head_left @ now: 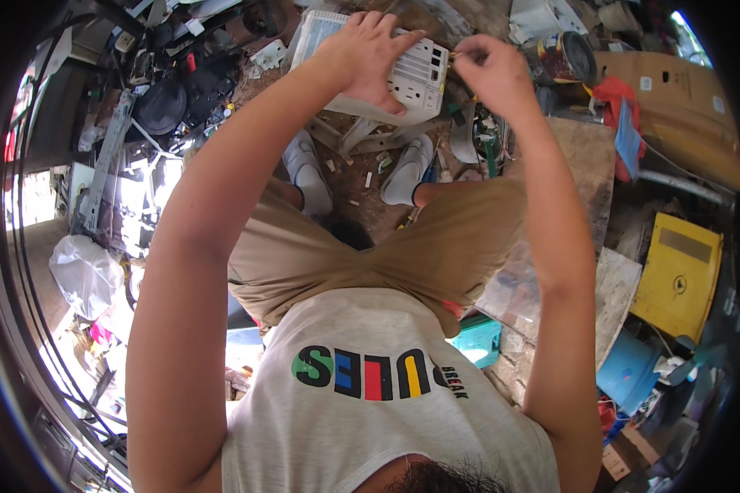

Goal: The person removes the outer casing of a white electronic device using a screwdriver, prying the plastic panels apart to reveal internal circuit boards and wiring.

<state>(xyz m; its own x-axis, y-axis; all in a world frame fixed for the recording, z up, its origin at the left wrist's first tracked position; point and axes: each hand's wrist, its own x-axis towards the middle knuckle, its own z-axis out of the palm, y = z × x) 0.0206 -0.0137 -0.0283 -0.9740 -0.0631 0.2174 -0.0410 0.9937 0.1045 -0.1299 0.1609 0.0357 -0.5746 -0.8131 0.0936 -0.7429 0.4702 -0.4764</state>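
A white boxy power unit (419, 82) with outlet sockets and small ports on its panel stands tilted on the floor between my feet. My left hand (370, 57) lies across it, fingers spread over the far edge and thumb near the close edge, gripping it. At the unit's right end, my right hand (493, 74) is closed in a pinch. A small yellow bit shows by those fingertips, too little to name. The unit's underside is out of sight.
Metal frame pieces (358, 135) lie under the unit. Scrap parts and black round pieces (160, 107) crowd the left. To the right are a tin can (563, 57), a cardboard box (674, 107), a wooden board (580, 156), a yellow panel (674, 275) and a blue container (629, 370).
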